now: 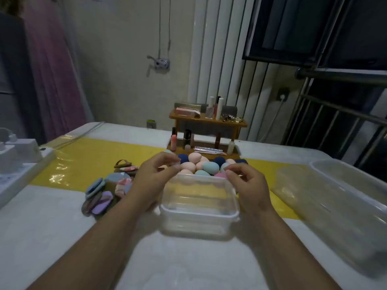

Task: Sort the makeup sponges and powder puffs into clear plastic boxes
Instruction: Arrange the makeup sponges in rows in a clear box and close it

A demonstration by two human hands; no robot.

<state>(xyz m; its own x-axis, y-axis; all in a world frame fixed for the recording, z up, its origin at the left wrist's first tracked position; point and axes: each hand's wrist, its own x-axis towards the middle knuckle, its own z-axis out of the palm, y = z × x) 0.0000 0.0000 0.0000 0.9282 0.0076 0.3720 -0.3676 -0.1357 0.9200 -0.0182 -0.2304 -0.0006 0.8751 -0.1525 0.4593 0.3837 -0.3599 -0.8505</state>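
A small clear plastic box (199, 206) sits upright at table centre, opening upward, its long axis running left to right. The left hand (155, 181) rests against its far-left corner, fingers curled and narrowly parted; whether it pinches anything cannot be told. The right hand (249, 185) touches the far-right rim, fingers bent, holding nothing visible. Egg-shaped makeup sponges (206, 166) lie just beyond the box; flat powder puffs (104, 193) are heaped to its left. A larger clear box (343, 197) stands well apart, right.

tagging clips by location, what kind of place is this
Probably a room in a home, set up as a makeup table. A small wooden shelf holds cosmetic bottles, a white radiator stands against the wall, and a barred window is at the right.
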